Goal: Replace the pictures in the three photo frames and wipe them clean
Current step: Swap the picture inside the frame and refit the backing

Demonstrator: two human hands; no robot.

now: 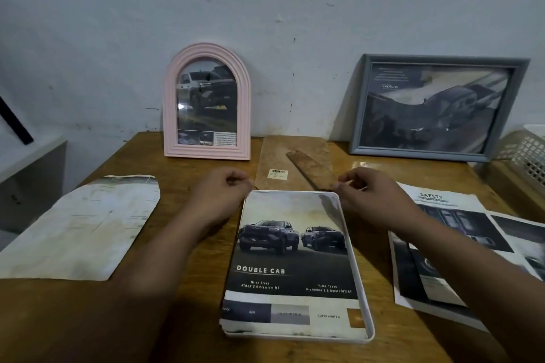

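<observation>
A white photo frame (363, 298) lies face down on the wooden table in front of me, with a "DOUBLE CAB" truck picture (292, 259) resting inside it. My left hand (218, 194) sits at the frame's top left corner, fingers curled. My right hand (365, 194) is at the top right corner, fingertips pinched together near the picture's edge. A pink arched frame (206, 100) and a grey rectangular frame (433, 106) lean upright against the wall, each holding a truck picture. The brown backing board (274, 162) with its stand lies just beyond my hands.
A worn, stained sheet (79, 227) lies at the left of the table (182, 162). Several brochure pages, one headed "SAFETY" (454, 244), lie at the right. A white plastic basket (525, 153) stands at the far right edge. The wall runs close behind the table.
</observation>
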